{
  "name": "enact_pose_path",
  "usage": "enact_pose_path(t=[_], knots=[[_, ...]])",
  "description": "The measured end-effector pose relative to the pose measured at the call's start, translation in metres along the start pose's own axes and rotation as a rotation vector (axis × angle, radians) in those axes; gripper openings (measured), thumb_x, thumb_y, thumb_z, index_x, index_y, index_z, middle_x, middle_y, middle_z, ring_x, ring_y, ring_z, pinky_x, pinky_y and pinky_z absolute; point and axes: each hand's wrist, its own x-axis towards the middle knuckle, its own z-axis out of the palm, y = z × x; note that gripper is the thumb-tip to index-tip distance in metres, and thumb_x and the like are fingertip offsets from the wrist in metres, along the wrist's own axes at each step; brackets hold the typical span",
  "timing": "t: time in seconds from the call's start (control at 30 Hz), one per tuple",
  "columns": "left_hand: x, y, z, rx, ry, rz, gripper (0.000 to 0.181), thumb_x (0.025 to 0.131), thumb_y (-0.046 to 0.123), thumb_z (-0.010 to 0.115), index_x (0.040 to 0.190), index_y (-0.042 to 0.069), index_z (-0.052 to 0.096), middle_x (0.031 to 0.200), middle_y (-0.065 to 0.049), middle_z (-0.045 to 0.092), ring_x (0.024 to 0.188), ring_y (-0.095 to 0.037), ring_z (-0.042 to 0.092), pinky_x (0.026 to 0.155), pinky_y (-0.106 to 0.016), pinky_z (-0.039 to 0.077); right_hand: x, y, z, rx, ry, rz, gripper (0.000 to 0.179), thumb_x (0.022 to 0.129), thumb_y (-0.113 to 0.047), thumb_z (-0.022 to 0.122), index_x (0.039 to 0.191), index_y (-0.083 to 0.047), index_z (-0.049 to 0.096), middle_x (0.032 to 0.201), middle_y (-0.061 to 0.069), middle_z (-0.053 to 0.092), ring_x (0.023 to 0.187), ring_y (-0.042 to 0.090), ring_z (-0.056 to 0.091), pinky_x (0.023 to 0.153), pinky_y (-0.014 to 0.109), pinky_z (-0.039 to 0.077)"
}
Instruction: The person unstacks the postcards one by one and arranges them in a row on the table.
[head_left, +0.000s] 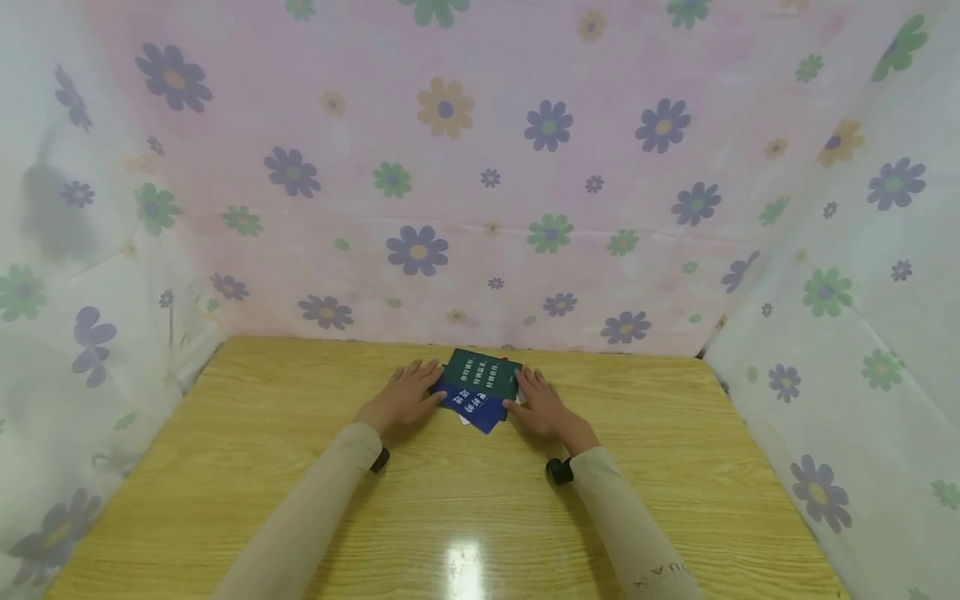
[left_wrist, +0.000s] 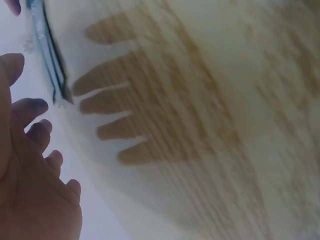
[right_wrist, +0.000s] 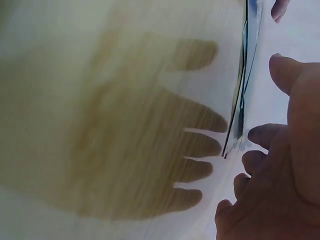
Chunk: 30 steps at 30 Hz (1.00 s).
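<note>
From the head view, a small pile of cards (head_left: 482, 385) lies on the yellow wood table (head_left: 225, 467), near the back edge. A green card (head_left: 483, 372) is on top, and a blue card (head_left: 483, 410) sticks out on the near side. Both have white writing. The left hand (head_left: 405, 396) is at the pile's left side and the right hand (head_left: 543, 406) is at its right side. Both hands are open, with loose fingers spread a bit, and neither one has hold of anything. A cloth with flowers (head_left: 495, 204) hangs behind the table.

From the left wrist view, the left hand's fingers are apart and gently bent. The pile's edge is near them. A big hand shadow (left_wrist: 165, 110) falls on the table.

From the right wrist view, the right hand's pointing finger is just beside the pile's thin edges. I cannot tell if it touches.
</note>
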Motion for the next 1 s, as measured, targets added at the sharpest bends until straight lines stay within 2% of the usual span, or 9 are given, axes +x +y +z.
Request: enact_pose_path(t=[0.17,0.4,0.57,0.67,0.8,1.0], knots=[[0.001,-0.001,-0.002,0.024,-0.022,0.008,0.057,0.11,0.038,0.04,0.158,0.007,0.037,0.169,-0.016,0.019,0.156,-0.043,0.008,0.127,-0.059,0.007,0.002,-0.001,-0.001,-0.028,-0.006,0.006,0.071,0.107,-0.041,0.047,0.162,-0.004,0.02,0.17,0.02,0.007,0.158,0.038,0.0,0.127,0.058,0.007],[-0.009,-0.001,-0.001,0.068,0.002,0.075,0.051,0.109,0.034,0.046,0.15,0.005,0.05,0.167,-0.019,0.023,0.155,-0.044,0.012,0.126,-0.06,0.009,-0.004,0.001,0.0,-0.017,-0.006,-0.032,0.07,0.104,-0.037,0.056,0.161,-0.006,0.028,0.169,0.02,0.012,0.157,0.041,0.004,0.127,0.059,0.009],[-0.013,-0.002,0.002,0.035,0.038,0.14,0.042,0.107,0.025,0.051,0.139,0.0,0.06,0.16,-0.024,0.036,0.152,-0.044,0.025,0.125,-0.058,0.019,-0.007,0.001,-0.001,-0.006,0.012,-0.075,0.067,0.102,-0.03,0.062,0.158,-0.005,0.034,0.168,0.019,0.019,0.157,0.042,0.007,0.126,0.059,0.012],[-0.013,-0.002,0.003,0.003,0.061,0.155,0.038,0.105,0.02,0.055,0.135,-0.002,0.063,0.156,-0.025,0.042,0.148,-0.045,0.032,0.123,-0.057,0.026,-0.008,0.001,-0.002,0.005,0.014,-0.105,0.064,0.101,-0.028,0.064,0.156,-0.004,0.04,0.168,0.019,0.021,0.156,0.042,0.009,0.125,0.059,0.017],[-0.012,-0.004,0.003,-0.028,0.07,0.149,0.043,0.103,0.022,0.059,0.14,-0.001,0.059,0.158,-0.022,0.04,0.149,-0.043,0.032,0.123,-0.056,0.026,-0.005,0.003,-0.004,0.014,-0.008,-0.094,0.068,0.099,-0.03,0.068,0.157,-0.007,0.039,0.168,0.017,0.02,0.157,0.039,0.009,0.125,0.057,0.021],[-0.002,-0.01,0.002,-0.052,0.047,0.119,0.06,0.1,0.034,0.063,0.151,0.005,0.048,0.164,-0.016,0.032,0.154,-0.039,0.023,0.125,-0.055,0.021,0.005,0.011,-0.01,0.003,-0.028,-0.043,0.091,0.09,-0.037,0.078,0.161,-0.007,0.028,0.168,0.018,0.02,0.157,0.04,0.01,0.125,0.058,0.021]])
